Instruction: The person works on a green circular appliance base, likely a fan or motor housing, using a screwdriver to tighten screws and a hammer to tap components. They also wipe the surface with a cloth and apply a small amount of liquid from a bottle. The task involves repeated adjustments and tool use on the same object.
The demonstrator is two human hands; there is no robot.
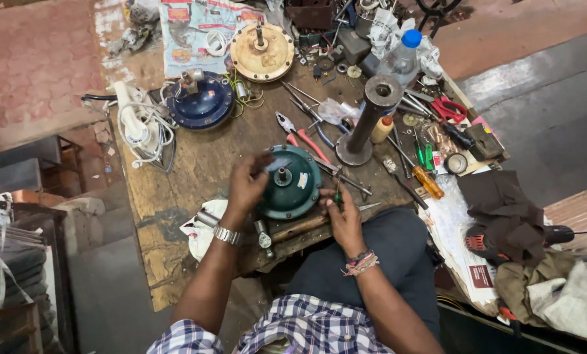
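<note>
the green fan motor housing (288, 181) sits at the near edge of the wooden workbench (195, 164), directly in front of the seated person, with its casing closed and the central shaft stub pointing up. the left hand (247, 183) rests over the housing's left rim, fingers curled onto the cover and steadying it. the right hand (343, 213) is at the right rim, pinching a small green-handled screwdriver (337, 194) whose tip points at the edge of the casing. in my judgement the work is at an early or middle stage: the cover is still seated, and no screws or internal parts from this unit can be seen set aside. two other motor units, a blue housing (200, 100) and a tan housing (262, 52), lie further back, with red-handled pliers (301, 137) and an upright metal pipe stand (369, 121) nearby. the screwdriver tip and any rim fasteners are too small to make out, and the left palm hides part of the cover.
</note>
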